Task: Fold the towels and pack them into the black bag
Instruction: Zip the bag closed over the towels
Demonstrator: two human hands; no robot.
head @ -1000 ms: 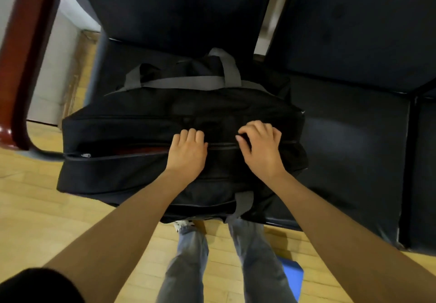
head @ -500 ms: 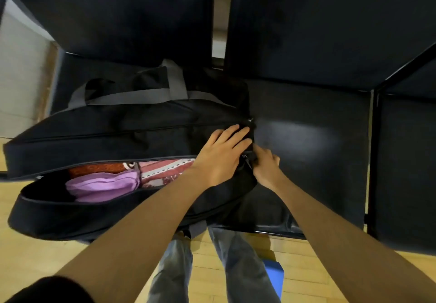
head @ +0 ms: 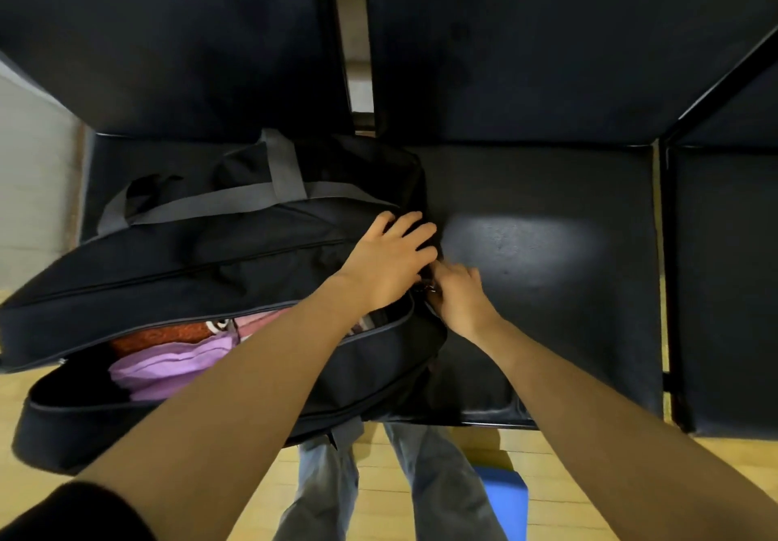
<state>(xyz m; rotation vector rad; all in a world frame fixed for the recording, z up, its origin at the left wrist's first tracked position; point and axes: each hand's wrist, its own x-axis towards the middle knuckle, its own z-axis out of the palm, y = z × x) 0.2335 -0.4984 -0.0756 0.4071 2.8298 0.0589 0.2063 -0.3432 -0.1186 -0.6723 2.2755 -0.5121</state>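
Left hand (head: pixel 389 260) flat with fingers spread on the bag (head: pixel 210 254) end, bracing it on the bench (head: pixel 547 288), right hand (head: pixel 456 298) pinching the zip pull (head: pixel 426 287), likely to zip over the towels (head: pixel 168 366) inside.

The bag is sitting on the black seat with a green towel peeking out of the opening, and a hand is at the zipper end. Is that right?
Almost. The towel peeking out of the bag is purple, not green, as the head view shows. The rest holds: the bag sits on the black seat, and the right hand is at the zipper end, with the left hand resting on the bag beside it.
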